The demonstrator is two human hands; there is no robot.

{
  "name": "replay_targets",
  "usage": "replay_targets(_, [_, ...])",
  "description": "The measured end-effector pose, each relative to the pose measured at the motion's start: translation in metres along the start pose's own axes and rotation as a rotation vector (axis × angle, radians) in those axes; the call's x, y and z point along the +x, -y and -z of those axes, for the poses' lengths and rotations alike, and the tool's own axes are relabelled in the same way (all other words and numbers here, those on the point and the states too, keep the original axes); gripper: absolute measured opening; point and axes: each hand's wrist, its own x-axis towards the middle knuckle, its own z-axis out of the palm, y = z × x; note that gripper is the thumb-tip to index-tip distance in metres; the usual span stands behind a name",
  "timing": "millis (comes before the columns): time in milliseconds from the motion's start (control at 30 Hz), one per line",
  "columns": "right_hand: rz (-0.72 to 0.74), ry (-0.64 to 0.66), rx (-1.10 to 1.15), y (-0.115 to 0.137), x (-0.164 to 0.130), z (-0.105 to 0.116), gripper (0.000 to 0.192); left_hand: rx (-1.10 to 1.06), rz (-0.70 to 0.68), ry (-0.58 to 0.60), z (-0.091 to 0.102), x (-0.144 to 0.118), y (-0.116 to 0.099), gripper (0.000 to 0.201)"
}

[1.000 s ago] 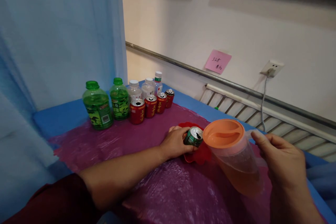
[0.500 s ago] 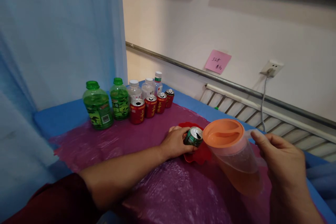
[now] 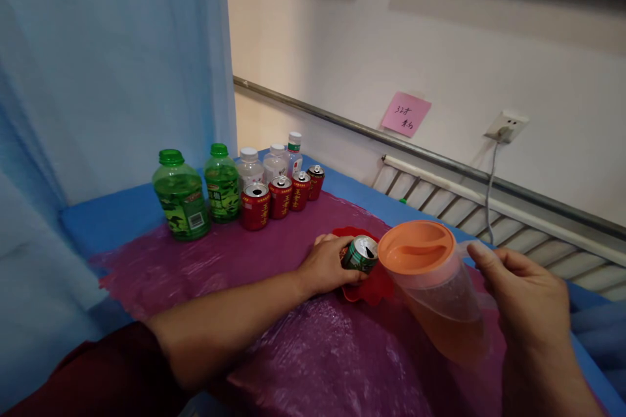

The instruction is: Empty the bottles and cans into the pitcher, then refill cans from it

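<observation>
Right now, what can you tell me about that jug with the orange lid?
The jug is clear plastic with a round orange lid, partly filled with orange-brown liquid. It tilts toward the open green can held by the left hand. The right hand grips its handle side, above the purple plastic sheet.

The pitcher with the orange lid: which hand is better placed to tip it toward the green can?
Probably the right hand: it already grips the handle of the tilted pitcher, whose lid end sits beside the green can. The left hand is wrapped around that can in the red dish.
</observation>
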Motion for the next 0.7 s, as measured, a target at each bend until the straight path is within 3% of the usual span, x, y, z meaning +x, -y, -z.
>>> replay_targets(700, [-0.012, 0.003, -0.014, 0.0046, -0.0028, -0.0003, 0.052, 0.008, 0.002, -0.003, -0.0013, -0.0001, 0.0016, 0.074])
